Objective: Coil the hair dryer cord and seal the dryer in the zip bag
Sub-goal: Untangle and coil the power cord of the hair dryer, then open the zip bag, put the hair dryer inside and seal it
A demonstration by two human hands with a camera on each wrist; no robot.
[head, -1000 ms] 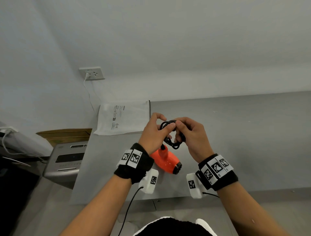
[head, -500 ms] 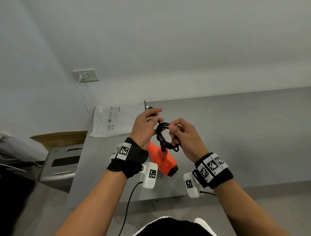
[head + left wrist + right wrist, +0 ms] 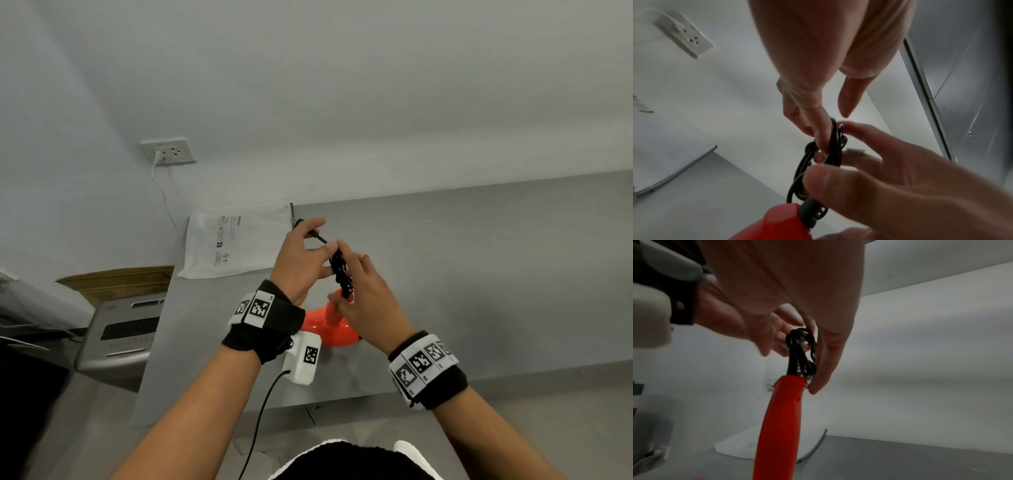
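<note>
Head view shows your left hand (image 3: 301, 260) and right hand (image 3: 368, 305) both pinching the coiled black cord (image 3: 340, 274) above the orange hair dryer (image 3: 329, 329).

- Your left hand (image 3: 818, 68) pinches the coiled black cord (image 3: 835, 142).
- Your right hand (image 3: 900, 186) grips the coil beside the glossy orange plastic hair dryer (image 3: 777, 224).
- White wall socket (image 3: 684, 35), upper left.
</note>
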